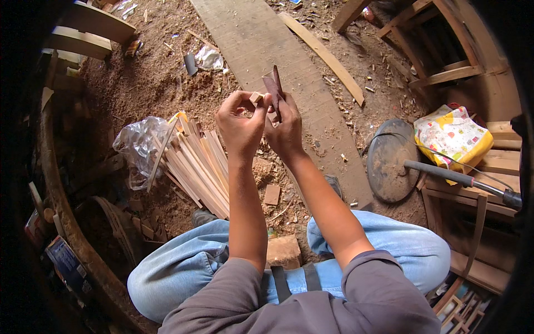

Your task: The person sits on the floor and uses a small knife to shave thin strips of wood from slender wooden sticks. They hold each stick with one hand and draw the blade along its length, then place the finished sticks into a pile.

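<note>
My left hand (240, 125) pinches a small pale piece of wood (256, 98) between thumb and fingertips, its squared end showing; how long it is I cannot tell. Close beside it, my right hand (287, 129) grips a folded dark brown sheet (272, 86) that looks like sandpaper, its creased edges rising above the fingers. Both hands are held in front of me over a long board on the ground. Below and left of my left forearm lies a fanned bundle of thin wooden strips (194, 167), beside a crumpled clear plastic bag (139, 146).
Sawdust and offcuts cover the ground around the long board (317, 111). A loose curved slat (328, 58) lies to its right. Farther right are a round dusty base (389, 161) with a rod, a yellow-and-white patterned bag (453, 136) and wooden frames (445, 72). A wooden block (283, 251) sits between my legs.
</note>
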Available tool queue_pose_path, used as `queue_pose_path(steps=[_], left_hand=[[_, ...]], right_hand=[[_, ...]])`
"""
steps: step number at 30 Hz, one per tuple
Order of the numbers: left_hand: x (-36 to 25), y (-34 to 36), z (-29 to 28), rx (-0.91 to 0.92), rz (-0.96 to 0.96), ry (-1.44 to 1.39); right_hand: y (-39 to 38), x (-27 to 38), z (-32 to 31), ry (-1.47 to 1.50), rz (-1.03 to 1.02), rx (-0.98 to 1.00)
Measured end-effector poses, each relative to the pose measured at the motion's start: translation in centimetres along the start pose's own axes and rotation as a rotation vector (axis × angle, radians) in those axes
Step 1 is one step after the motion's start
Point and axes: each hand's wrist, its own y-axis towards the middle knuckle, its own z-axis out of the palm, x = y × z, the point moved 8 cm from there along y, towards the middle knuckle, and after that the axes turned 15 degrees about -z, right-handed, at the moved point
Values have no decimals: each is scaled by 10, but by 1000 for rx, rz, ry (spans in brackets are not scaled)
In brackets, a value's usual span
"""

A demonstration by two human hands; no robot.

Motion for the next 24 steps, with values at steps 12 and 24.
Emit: queue_pose_path(steps=[12, 24], left_hand=[[-20, 25, -22, 114, 24, -169], [-38, 43, -4, -155, 129, 117]], right_hand=[[15, -10, 1, 295, 20, 337], [14, -2, 9, 178, -69, 398]])
